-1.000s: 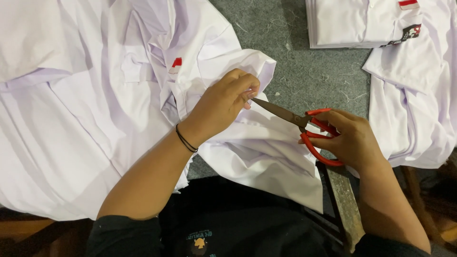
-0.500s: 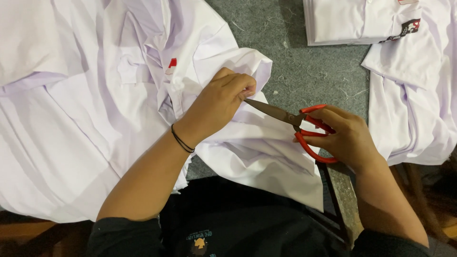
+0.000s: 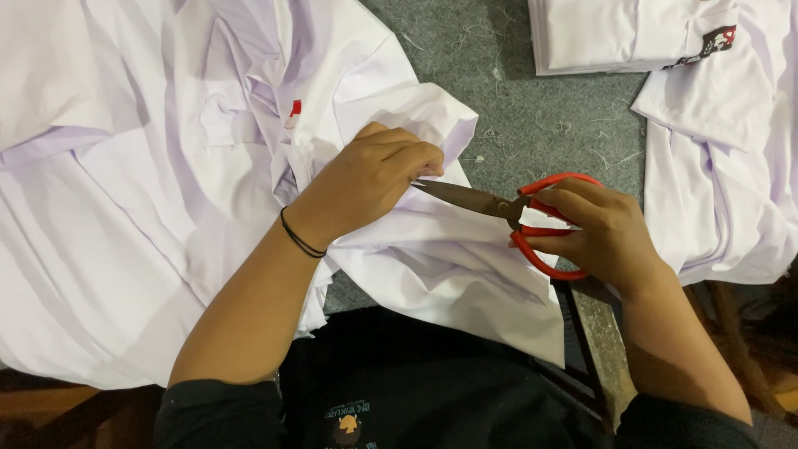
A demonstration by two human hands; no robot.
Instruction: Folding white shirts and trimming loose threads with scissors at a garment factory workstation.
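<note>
Scissors [image 3: 499, 204] tips nearer left hand [image 3: 374, 179] | right hand [image 3: 603, 233] grips handles

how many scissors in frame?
1. The red-handled scissors are in the right hand, blade tips meeting the left hand, which pinches the white shirt. Others could lie hidden under the fabric.

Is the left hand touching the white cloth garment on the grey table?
Touching. The head view shows the left hand pinching a fold of the white cloth garment, with its fingers closed on the fabric.
</note>
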